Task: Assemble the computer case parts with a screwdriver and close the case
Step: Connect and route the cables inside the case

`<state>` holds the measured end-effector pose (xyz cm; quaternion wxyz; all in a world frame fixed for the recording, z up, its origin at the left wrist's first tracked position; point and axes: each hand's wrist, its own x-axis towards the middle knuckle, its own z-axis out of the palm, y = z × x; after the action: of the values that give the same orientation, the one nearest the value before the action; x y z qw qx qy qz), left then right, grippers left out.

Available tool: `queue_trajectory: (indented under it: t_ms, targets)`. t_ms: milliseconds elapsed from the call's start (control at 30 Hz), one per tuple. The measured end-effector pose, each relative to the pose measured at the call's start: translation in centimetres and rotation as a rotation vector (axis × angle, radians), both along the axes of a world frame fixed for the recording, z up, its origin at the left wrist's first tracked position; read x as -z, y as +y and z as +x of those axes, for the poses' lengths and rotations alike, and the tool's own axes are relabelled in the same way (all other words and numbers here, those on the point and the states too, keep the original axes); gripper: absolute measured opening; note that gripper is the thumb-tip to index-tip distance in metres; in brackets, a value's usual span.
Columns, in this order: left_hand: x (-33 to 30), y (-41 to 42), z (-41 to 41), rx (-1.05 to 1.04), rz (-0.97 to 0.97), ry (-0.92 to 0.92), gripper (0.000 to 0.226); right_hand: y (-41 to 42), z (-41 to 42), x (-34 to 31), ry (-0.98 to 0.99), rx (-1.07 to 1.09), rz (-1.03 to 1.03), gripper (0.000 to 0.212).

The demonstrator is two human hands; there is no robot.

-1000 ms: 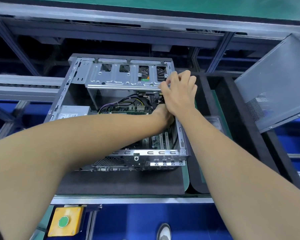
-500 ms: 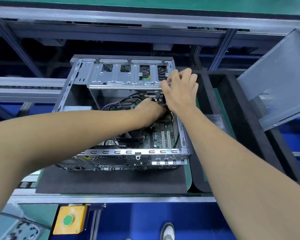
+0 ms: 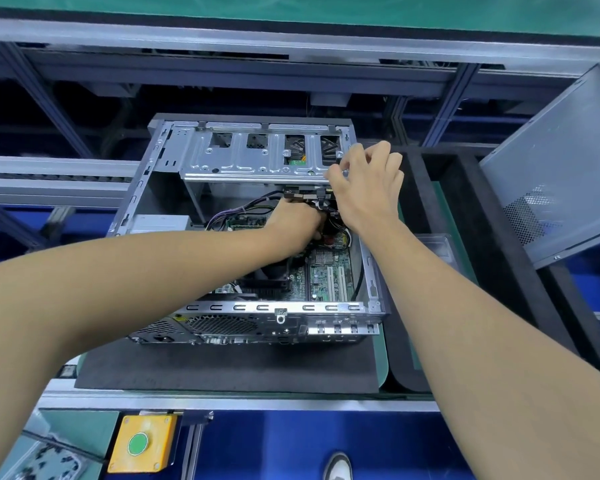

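The open computer case (image 3: 373,271) lies on its side on a black mat (image 3: 222,368), with the motherboard (image 3: 329,271) showing inside. A silver drive cage (image 3: 257,157) spans its far end. My left hand (image 3: 297,221) reaches inside under the cage and grips a bundle of black cables (image 3: 321,199); its fingertips are hidden. My right hand (image 3: 364,185) sits at the cage's right end, with thumb and curled fingers holding the cage's edge. The grey side panel (image 3: 551,168) leans off the case at the right. No screwdriver is in view.
Black foam dividers (image 3: 492,271) and a clear plastic tray (image 3: 437,244) lie right of the case. A yellow box with a green button (image 3: 142,443) hangs below the bench edge. Aluminium frame rails (image 3: 49,174) run behind and to the left. A shoe (image 3: 338,465) shows on the floor.
My left hand has slid farther up inside the case, from the motherboard to the cables under the cage. My right hand stays at the cage's corner, its fingers now more curled.
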<state>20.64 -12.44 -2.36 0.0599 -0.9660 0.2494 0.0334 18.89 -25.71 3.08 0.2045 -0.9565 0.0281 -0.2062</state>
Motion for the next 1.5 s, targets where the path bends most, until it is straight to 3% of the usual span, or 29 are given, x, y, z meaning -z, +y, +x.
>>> queue_trajectory:
  t_ms: [167, 300, 467, 567, 733, 900, 1233, 1500]
  targets:
    - [-0.3, 0.2, 0.1, 0.058, -0.024, -0.004, 0.011, -0.1, 0.0, 0.0, 0.002, 0.004, -0.016, 0.03]
    - [-0.1, 0.4, 0.2, -0.036, -0.107, 0.024, 0.008, -0.1, 0.0, 0.1, -0.004, 0.001, -0.028, 0.029]
    - [0.5, 0.3, 0.6, -0.181, -0.148, 0.112, 0.026, 0.0, -0.1, -0.1, -0.005, -0.001, -0.043, 0.035]
    - [0.4, -0.1, 0.2, -0.176, -0.106, 0.145, 0.025, 0.1, -0.2, -0.2, -0.01, 0.007, -0.042, 0.036]
    - [0.5, -1.1, -1.1, -0.042, 0.05, -0.048, 0.022, 0.0, -0.3, -0.1, -0.008, 0.02, -0.064, 0.036]
    - [-0.1, -1.5, -1.5, -0.062, 0.056, -0.066, 0.02, -0.1, -0.3, -0.1, -0.015, 0.021, -0.038, 0.029]
    - [-0.7, -2.2, -2.4, 0.153, 0.143, -0.178, 0.028, 0.0, -0.8, -0.8, -0.1, -0.008, 0.037, 0.029]
    - [-1.3, -1.8, -1.9, 0.008, 0.132, -0.107, 0.014, 0.0, -0.9, -0.9, -0.052, -0.028, 0.018, 0.032]
